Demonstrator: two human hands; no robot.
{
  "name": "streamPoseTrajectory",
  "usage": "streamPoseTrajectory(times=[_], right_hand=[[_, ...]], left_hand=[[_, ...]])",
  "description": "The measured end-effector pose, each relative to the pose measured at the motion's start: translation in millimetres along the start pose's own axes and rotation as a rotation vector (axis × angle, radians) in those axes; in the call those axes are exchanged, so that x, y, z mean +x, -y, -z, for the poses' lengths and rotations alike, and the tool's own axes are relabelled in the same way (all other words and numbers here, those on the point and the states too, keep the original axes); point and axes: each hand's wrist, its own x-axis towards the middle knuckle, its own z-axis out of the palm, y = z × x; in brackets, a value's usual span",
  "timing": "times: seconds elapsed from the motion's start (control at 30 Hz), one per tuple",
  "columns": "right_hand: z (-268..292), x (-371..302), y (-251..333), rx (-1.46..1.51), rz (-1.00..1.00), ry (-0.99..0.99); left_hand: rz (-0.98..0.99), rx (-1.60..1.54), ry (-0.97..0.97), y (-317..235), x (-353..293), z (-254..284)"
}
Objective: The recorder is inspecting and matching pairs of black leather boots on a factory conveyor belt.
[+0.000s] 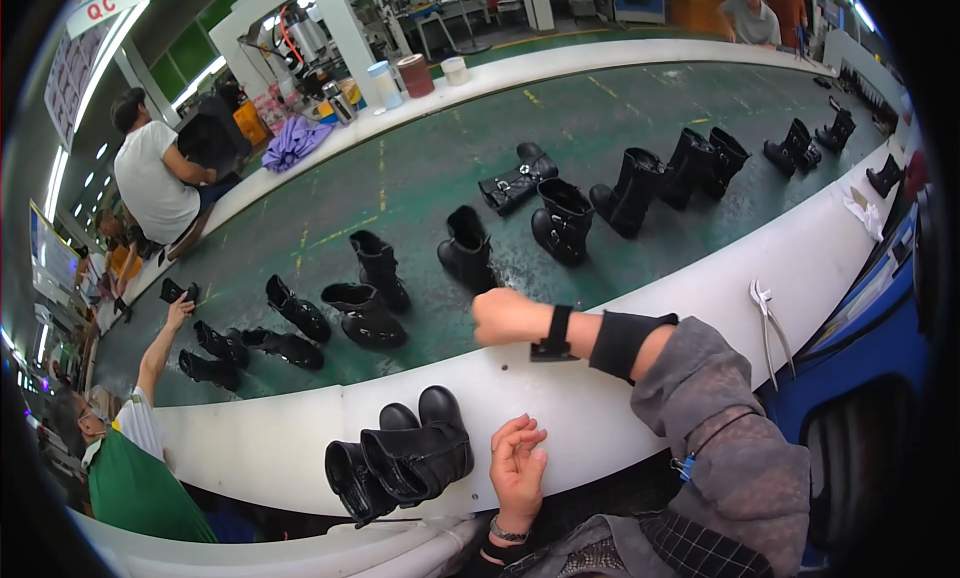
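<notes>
My left hand point(517, 466) is palm partly up over the white ledge, open with fingers loosely curved and nothing in it. Just right of a pair of black boots point(425, 463) lying on that ledge, it does not touch them. My right hand point(503, 318) is closed in a fist at the ledge's far edge, its arm reaching across from the right. The fingers' inner side is hidden, so I cannot tell what is in it, if anything. Directly behind that fist a black ankle boot point(467, 248) stands on the green belt; whether they touch is unclear.
More black boots point(565, 223) with buckles stand or lie along the green belt point(420, 198). Pliers point(768, 323) rest on the white ledge point(620, 398) at right. On the left, a co-worker's hand point(180, 308) holds a dark shoe. Tubs point(415, 76) and purple cloth point(295, 143) sit on the far ledge.
</notes>
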Motion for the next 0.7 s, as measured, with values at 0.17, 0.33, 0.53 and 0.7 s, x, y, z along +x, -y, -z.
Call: streamPoseTrajectory(times=[0.17,0.33,0.53,0.7], right_hand=[[7,47,-83,-0.28,-0.191,-0.434],[-10,149,-129,-0.698,-0.419,-0.721],[-18,188,-153,-0.778,-0.452,-0.707],[71,167,-114,-0.215,-0.368,-0.919]], left_hand=[[0.008,0.174,0.057,0,0,-8],[-0.011,0.261,0.076,-1,0,-10],[0.051,0.168,0.006,-4,1,-14],[0.034,0.177,-0.017,-6,3,-18]])
